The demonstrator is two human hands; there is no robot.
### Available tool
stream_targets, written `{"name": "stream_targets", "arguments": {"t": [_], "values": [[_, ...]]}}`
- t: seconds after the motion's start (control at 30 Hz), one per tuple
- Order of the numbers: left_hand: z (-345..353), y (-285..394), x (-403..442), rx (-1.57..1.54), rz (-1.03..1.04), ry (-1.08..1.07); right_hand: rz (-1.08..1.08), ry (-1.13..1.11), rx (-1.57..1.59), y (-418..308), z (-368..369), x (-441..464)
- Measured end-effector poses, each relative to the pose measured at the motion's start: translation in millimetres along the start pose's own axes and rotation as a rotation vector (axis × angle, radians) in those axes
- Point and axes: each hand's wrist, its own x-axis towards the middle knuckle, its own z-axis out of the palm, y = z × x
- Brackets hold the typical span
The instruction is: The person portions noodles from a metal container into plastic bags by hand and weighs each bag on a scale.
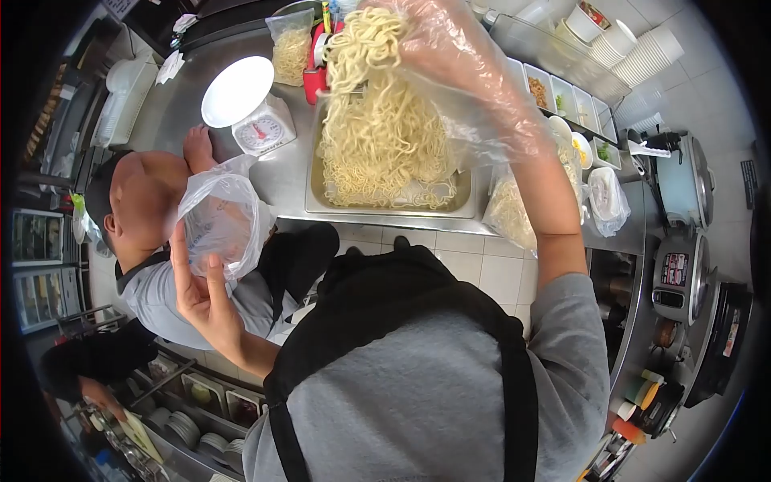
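Pale noodles (pixel 389 136) lie heaped in a metal tray (pixel 385 212) at the middle of the worktop (pixel 291 189); the right hand (pixel 430 40), inside clear loose plastic, is closed on a bunch raised over the tray's far part, its strands hanging towards the heap; the left hand (pixel 202 299), bare, is well to the left on the near side, its finger and thumb spread at an open clear bag (pixel 229 221); whether they grip it I cannot tell.

Left of the tray stands a dial scale (pixel 265 130) with a white dish (pixel 236 91) on top; a bag of noodles (pixel 291 55) stands farther back, beside a red object (pixel 316 83); to the right, just beside the tray, lies another noodle bag (pixel 507 207); topping containers (pixel 564 100) line the far right; a co-worker (pixel 181 293) sits on the left, one hand resting on the worktop's edge.
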Motion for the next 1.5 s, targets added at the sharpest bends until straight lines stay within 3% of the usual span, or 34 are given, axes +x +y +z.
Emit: {"name": "stream_targets", "arguments": {"t": [0.17, 0.27, 0.3, 0.4, 0.5, 0.7, 0.77, 0.97, 1.07, 1.13, 1.23, 1.37, 1.5], "values": [[0.0, 0.5, -2.6, 0.036, -0.058, -0.007, -0.121, -0.164, -0.266, 41.8, 21.7, -5.3], [0.8, 0.4, -2.9, 0.040, -0.068, -0.005, -0.047, -0.328, -0.205, 69.2, 42.2, -10.5], [1.3, -1.5, -2.0, 0.029, -0.040, 0.000, 0.033, -0.399, 0.193, 75.6, 47.6, -18.5], [3.3, -4.8, 0.3, 0.043, -0.004, 0.002, 0.409, -0.541, 0.177, 74.9, 55.9, -25.3], [3.2, 1.1, -0.1, 0.099, -0.018, 0.001, 0.151, -0.583, -0.510, 147.1, 88.3, -20.0], [5.0, 0.9, 0.0, 0.059, -0.015, -0.015, 0.314, -0.567, -0.501, 167.3, 132.1, -24.2], [6.7, -1.8, 1.5, 0.032, 0.010, -0.023, 0.418, -0.684, -0.420, 150.1, 153.9, -17.5], [5.0, -4.3, 3.0, 0.020, -0.006, 0.007, -0.042, -0.547, -0.077, 122.9, 171.5, -30.0], [-1.5, -4.0, 1.4, 0.038, -0.050, 0.000, -0.100, -0.870, -0.175, 119.3, 142.1, -19.3], [-2.2, -3.5, 0.7, 0.080, -0.043, -0.003, 0.169, -0.768, -0.336, 122.9, 118.2, -18.4], [-0.3, -5.8, -0.8, 0.059, -0.035, -0.025, 0.041, -0.303, -0.627, 164.1, 111.8, -36.0], [6.3, -0.7, 1.5, -0.010, -0.015, -0.020, 0.244, -0.230, -0.929, 205.5, 156.5, -47.3], [4.9, 2.9, 2.8, 0.027, -0.025, -0.015, 0.178, -0.239, -0.823, 221.3, 161.4, -44.8]]}}
